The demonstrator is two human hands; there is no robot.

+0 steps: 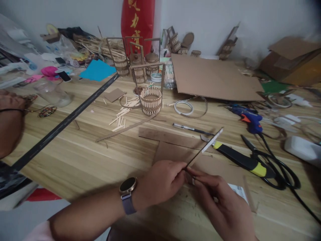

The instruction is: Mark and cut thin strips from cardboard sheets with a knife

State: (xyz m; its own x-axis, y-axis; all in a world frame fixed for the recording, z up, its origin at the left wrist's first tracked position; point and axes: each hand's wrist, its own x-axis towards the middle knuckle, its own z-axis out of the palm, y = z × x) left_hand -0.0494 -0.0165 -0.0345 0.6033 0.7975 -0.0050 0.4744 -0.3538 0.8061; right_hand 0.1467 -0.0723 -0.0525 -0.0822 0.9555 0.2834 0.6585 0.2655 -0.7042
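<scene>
"Specifically, where is the thin strip?"

"Right of centre, pinched by left hand and right hand."

"Legible writing?"

"Gold character 力, red banner, top centre."

From the wearer's head, one camera faces forward and down, close above both hands, across the table toward the wall.

The light is dim, the edges stretched and blurry.
</scene>
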